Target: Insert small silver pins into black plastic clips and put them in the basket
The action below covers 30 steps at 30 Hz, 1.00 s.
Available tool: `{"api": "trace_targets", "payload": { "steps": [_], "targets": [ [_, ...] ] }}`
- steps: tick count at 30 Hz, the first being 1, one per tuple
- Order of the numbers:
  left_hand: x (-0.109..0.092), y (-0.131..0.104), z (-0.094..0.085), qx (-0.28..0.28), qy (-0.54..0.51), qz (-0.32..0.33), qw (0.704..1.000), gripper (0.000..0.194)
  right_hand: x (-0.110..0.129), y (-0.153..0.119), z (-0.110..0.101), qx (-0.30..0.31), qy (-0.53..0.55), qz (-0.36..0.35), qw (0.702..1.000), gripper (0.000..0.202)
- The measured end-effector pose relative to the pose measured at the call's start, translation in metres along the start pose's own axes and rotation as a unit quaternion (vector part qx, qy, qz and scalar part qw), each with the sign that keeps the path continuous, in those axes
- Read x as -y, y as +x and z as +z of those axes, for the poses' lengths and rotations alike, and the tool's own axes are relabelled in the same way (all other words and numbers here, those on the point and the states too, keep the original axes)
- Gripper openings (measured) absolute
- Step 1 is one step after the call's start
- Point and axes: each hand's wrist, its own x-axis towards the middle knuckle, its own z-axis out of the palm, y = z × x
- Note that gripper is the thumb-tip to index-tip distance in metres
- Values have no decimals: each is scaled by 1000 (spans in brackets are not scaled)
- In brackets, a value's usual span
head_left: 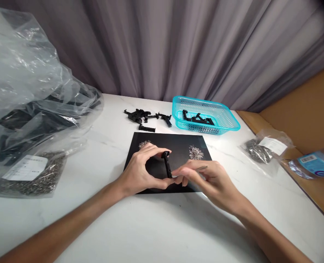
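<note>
Between thumb and fingers, my left hand holds a narrow black plastic part by its two ends, above a black mat. My right hand is closed around a thin metal tool like tweezers, its fingertips at the near end of the part. The tool's tip is hidden by the fingers. A pile of small shiny metal pieces lies on the mat beyond my right hand. Behind my left hand is another small metal pile, partly covered by it.
Loose black parts lie behind the mat, beside a turquoise basket holding several more. Bags of metal pieces rest at left and right. A large plastic bag stands at the left. A blue-labelled packet lies far right.
</note>
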Motion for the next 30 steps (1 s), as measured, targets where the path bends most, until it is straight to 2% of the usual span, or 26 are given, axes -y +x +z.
{"api": "trace_targets", "payload": {
  "steps": [2,4,6,8,10,13,17,19,22,27,30],
  "targets": [
    [-4,2,-2,13,5,-13,1000,58,-1,4,-14,-64,-27,-20,997,36],
    [-6,3,-4,15,6,-28,999,57,-8,7,-31,-149,-110,-42,982,46],
    [-7,5,-6,-1,-4,-57,998,57,-19,9,-46,-180,-217,-37,959,40],
    [-4,7,-9,-37,-16,-99,994,56,-29,8,-55,-129,-289,-10,949,34],
    [2,10,-12,-93,-19,-138,986,52,-33,5,-58,-38,-331,21,943,30],
    [12,15,-18,-161,-29,-179,970,50,-28,-2,-58,72,-387,46,918,25],
    [18,16,-20,-178,-3,-170,969,53,-17,-11,-55,144,-457,42,877,27],
    [16,15,-17,-172,17,-156,972,53,-17,-14,-53,163,-479,34,862,30],
    [14,13,-13,-157,37,-144,976,52,-19,-16,-50,157,-494,37,854,39],
    [11,13,-10,-145,53,-129,979,52,-15,-13,-54,93,-457,70,882,37],
    [11,13,-10,-143,66,-114,981,50,-13,-15,-57,104,-450,59,885,35]
  ]
}}
